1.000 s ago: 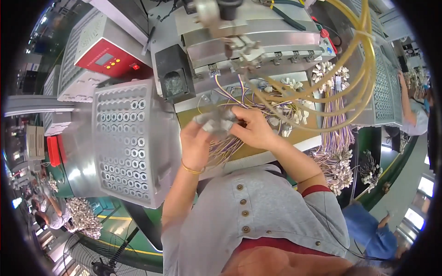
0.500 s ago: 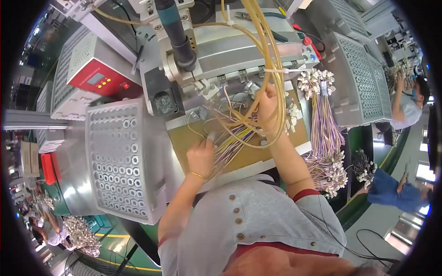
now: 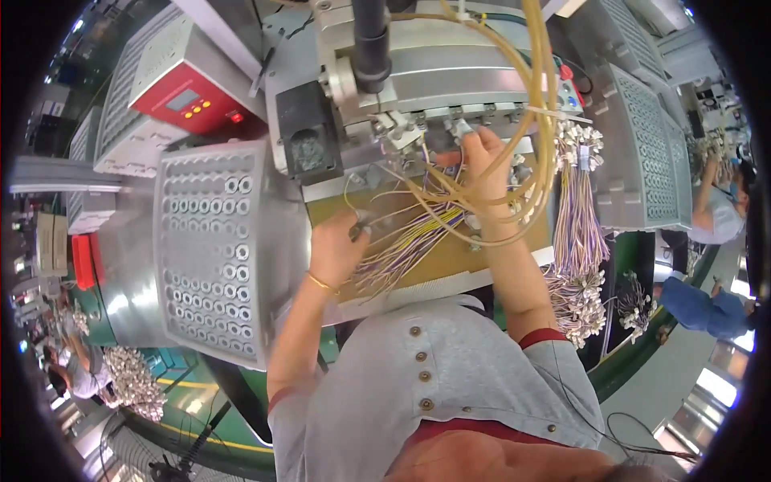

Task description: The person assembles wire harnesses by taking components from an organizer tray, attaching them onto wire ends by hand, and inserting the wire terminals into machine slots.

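Observation:
My right hand (image 3: 486, 165) is at the front of the machine's metal rail (image 3: 474, 84). Its fingertips close on a small silver part (image 3: 460, 128) just below the row of small clamps. Over the cardboard-coloured mat (image 3: 385, 191), my left hand (image 3: 337, 245) has its thumb and fingers drawn together. What lies between them is too small and blurred to name. Beside that hand, a bundle of purple, yellow and white wires (image 3: 422, 237) lies across the mat. Looped yellowish tubes (image 3: 536, 88) hang in front of my right wrist and partly hide it.
To the left stands a grey tray (image 3: 263, 241) of ring-shaped metal parts, behind it a red and white control box (image 3: 173, 112). A tied wire bundle with white connectors (image 3: 577, 193) lies on the right, near another ring tray (image 3: 614, 145). Co-workers sit farther off.
The whole view has shifted, moving the machine to the right and up in the picture. My left hand has moved away from the wire bundle, leftward. The right hand remains at the rail.

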Demonstrator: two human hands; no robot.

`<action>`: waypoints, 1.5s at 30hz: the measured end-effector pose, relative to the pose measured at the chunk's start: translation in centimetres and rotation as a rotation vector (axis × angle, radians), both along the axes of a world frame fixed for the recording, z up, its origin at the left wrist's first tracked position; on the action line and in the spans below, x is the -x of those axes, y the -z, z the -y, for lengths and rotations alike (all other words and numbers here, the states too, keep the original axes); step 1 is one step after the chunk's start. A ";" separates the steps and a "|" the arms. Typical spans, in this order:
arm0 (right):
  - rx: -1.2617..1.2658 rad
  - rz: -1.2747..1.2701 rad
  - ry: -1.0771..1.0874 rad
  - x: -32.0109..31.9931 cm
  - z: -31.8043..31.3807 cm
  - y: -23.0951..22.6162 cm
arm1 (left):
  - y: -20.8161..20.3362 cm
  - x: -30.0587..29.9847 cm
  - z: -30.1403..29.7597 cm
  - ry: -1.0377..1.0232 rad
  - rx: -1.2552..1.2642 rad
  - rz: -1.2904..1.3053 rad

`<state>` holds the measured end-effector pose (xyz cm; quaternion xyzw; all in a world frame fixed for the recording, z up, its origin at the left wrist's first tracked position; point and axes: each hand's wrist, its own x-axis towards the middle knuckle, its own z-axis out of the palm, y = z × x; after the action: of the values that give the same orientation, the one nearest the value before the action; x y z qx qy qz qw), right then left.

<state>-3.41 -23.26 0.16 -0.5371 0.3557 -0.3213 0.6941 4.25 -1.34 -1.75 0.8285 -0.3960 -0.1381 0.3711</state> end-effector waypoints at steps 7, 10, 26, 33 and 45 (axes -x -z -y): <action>0.908 -0.462 -0.356 5.6 -2.3 0.0 | -2.8 -0.3 -3.1 -0.205 0.257 -0.270; 1.019 0.029 -0.492 2.2 -7.4 -2.2 | -4.1 0.2 -3.4 0.000 0.183 0.345; 0.551 -0.070 -0.665 4.3 -6.3 -3.6 | 0.1 -13.2 -9.2 -0.677 -0.049 0.406; 0.776 -0.087 -0.704 2.5 -5.9 -3.0 | -4.6 -1.5 -2.8 -0.380 0.602 -0.855; 0.492 0.034 -0.712 3.3 -6.1 -2.4 | -3.2 3.4 0.1 -0.090 0.702 -0.941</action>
<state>-6.72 -17.15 2.60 -0.7703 0.0493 -0.1458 0.6189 0.85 -1.41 1.42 0.5217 -0.1753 -0.3357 0.7645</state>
